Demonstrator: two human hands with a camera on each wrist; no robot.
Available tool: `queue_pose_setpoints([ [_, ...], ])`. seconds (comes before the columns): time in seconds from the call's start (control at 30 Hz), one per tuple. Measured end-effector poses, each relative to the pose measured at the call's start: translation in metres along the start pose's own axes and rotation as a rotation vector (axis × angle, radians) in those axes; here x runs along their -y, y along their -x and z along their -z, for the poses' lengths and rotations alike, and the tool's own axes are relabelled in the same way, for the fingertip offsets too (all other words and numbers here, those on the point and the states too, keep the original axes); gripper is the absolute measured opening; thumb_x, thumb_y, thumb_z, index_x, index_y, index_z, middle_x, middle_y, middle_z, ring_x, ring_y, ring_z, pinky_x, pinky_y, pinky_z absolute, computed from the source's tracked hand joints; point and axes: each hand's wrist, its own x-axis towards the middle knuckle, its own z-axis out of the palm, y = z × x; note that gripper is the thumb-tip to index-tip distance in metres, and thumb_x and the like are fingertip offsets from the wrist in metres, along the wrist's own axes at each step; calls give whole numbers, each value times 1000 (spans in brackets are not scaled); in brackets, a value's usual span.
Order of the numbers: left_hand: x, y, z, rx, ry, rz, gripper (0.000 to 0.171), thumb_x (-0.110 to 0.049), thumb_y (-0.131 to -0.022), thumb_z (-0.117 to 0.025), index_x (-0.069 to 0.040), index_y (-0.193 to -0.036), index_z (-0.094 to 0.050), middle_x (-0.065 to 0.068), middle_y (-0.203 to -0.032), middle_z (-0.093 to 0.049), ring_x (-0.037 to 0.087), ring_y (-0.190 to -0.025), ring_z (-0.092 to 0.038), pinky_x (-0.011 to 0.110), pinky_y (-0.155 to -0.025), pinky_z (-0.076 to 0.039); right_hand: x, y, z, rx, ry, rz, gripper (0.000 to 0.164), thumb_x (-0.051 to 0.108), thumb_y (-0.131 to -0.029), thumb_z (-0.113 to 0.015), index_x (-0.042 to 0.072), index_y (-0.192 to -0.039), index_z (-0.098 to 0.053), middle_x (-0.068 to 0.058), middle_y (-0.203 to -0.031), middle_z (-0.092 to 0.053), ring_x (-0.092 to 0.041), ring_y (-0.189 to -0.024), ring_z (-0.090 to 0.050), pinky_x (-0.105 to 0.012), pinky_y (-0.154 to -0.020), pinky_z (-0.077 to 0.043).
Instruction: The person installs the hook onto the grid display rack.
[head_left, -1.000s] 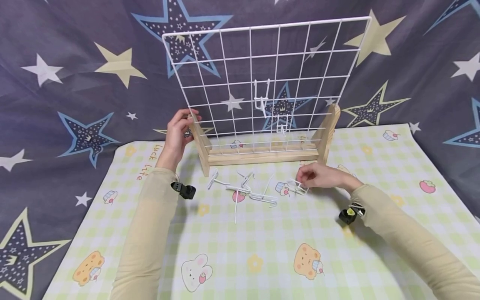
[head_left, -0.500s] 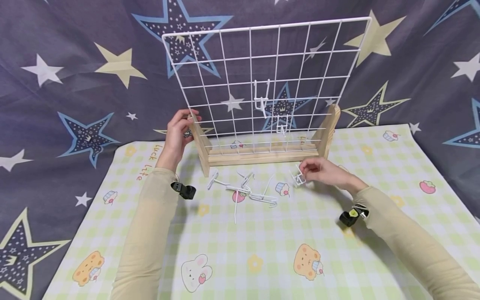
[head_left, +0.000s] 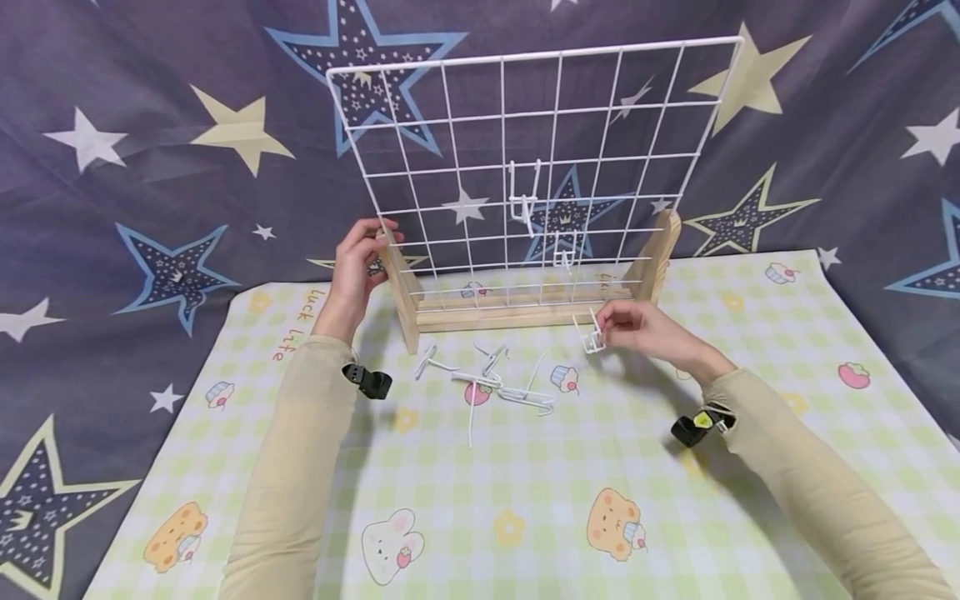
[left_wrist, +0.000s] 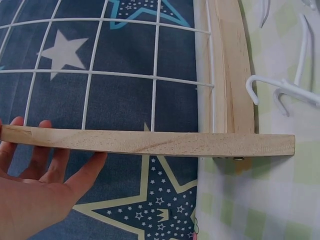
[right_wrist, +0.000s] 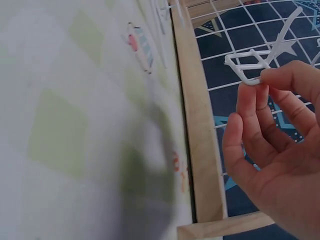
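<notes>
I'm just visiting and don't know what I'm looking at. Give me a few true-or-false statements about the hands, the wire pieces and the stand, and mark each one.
1. The bare right hand holds nothing. False: it pinches a white wire hook.

2. The bare left hand grips one side of the pale wooden stand. True.

3. The loose white wire hooks lie behind the stand. False: they lie in front of it.

4. Two mounted white hooks hang on the white wire grid. True.

5. The pale green-and-white checked cloth has no pictures on it. False: it is printed with cartoon animals, cupcakes and flowers.
</notes>
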Motion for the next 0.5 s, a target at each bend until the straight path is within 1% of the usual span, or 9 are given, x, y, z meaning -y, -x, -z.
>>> queue_pose_setpoints([
  [0.1,0,0,-1,3,-6,-2,24,-6,-95,-43,-17,-101,-64,6,-106,-61,28,-116,-51,55,-98,-34,5,-2,0,-13,-19,15,14,-12,-85,-55,-13,-98,-57,-18,-88,-60,-17,-81,-59,-24,-75,-50],
  [0.2,0,0,-1,4,-7,-2,24,-6,-95,-44,-17,-101,-64,6,-106,-61,27,-116,-51,55,-99,-34,12,-4,1,-35,-23,14,14,-12,-85,-55,-15,-98,-55,-18,-87,-61,-17,-79,-60,-25,-74,-50],
  [0.27,0,0,-1,5,-10,-4,24,-6,-95,-44,-17,-101,-64,6,-106,-61,30,-118,-49,56,-99,-33,16,-6,1,-48,-25,13,14,-12,-85,-55,-15,-98,-55,-16,-86,-62,-18,-79,-61,-25,-73,-51],
  [0.37,0,0,0,7,-13,-4,24,-7,-95,-44,-17,-102,-64,8,-108,-60,31,-120,-48,56,-100,-32,22,-9,4,-64,-21,18,13,-12,-85,-55,-15,-98,-55,-18,-87,-63,-17,-79,-62,-25,-74,-52],
  [0.4,-1,1,0,7,-15,-4,24,-7,-95,-44,-18,-102,-64,9,-109,-60,31,-119,-48,56,-100,-32,23,-10,5,-64,-22,22,13,-12,-86,-56,-15,-98,-55,-20,-88,-63,-17,-80,-62,-25,-75,-52],
  [0.5,-1,1,0,8,-13,-5,23,-7,-95,-44,-18,-102,-64,12,-113,-59,28,-116,-51,56,-100,-32,28,-12,7,-62,-21,28,14,-11,-87,-56,-15,-100,-55,-19,-89,-63,-15,-81,-62,-24,-79,-51],
])
